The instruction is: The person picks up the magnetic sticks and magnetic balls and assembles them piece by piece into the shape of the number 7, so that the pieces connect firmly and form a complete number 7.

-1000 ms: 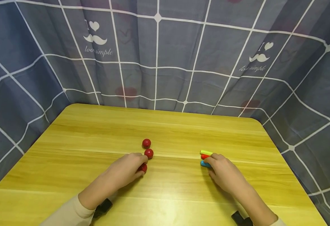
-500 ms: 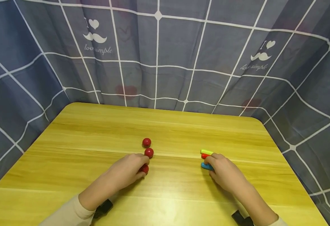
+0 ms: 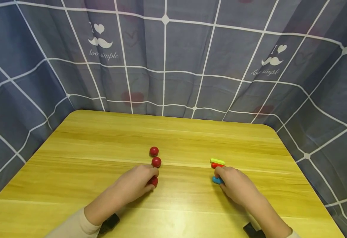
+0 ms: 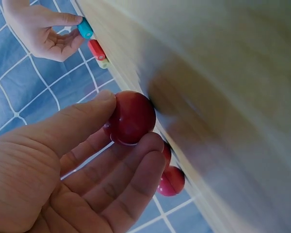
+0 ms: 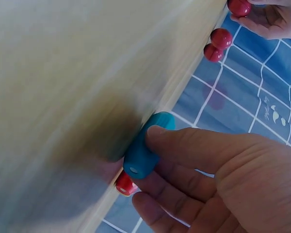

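Observation:
My left hand holds a glossy red ball at the table surface, thumb on one side and fingertips on the other. Just beyond it in the head view are two more red balls, a nearer one and a farther one. On the right, my right hand pinches a short, rounded blue stick between thumb and fingers, close to the tabletop. Past the fingers lie a red stick and a yellow-green stick, side by side. The hand covers part of the red one.
Everything lies on a yellow wood-grain table with rounded far corners. A grey-blue curtain with white grid lines surrounds its back and sides. Black straps with small devices show under both wrists.
The blue stick has been drawn towards me, leaving a gap between it and the red stick. The left hand and its ball have shifted slightly nearer and to the right.

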### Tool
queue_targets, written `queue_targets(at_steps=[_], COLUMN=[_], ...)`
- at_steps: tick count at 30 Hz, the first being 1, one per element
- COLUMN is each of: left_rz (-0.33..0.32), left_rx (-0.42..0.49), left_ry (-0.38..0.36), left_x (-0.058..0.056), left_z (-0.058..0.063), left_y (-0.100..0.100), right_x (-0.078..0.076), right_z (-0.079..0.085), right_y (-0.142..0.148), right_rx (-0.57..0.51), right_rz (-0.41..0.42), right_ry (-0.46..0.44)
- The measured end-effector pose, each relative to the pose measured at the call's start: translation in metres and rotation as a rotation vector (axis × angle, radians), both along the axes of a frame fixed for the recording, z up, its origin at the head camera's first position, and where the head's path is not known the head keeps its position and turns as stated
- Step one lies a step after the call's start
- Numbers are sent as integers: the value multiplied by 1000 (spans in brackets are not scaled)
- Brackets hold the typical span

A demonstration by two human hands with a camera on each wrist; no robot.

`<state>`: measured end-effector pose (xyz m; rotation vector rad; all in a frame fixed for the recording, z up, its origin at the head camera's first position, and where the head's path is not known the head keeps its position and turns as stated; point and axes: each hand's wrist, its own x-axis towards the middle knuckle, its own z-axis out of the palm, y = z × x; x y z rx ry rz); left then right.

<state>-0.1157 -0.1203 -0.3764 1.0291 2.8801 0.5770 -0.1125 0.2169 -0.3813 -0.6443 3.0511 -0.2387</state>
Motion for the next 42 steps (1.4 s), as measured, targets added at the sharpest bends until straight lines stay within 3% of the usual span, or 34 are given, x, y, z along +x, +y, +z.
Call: queue_targets(at_steps=[12,24,42], left_rz=[32,31,16], left_rx=[18,31,37], left_ry=[-24,-63,-95], left_x=[3,3,3], left_z=[-1,0,1], left_y=[3,2,2], right_x=[6,7,6], right_z=[0,2,2], right_y=[-3,-11,-36], right_rx=[-26,-98,-122], right_rz=[126,237,292], right_ry=[63,52,67])
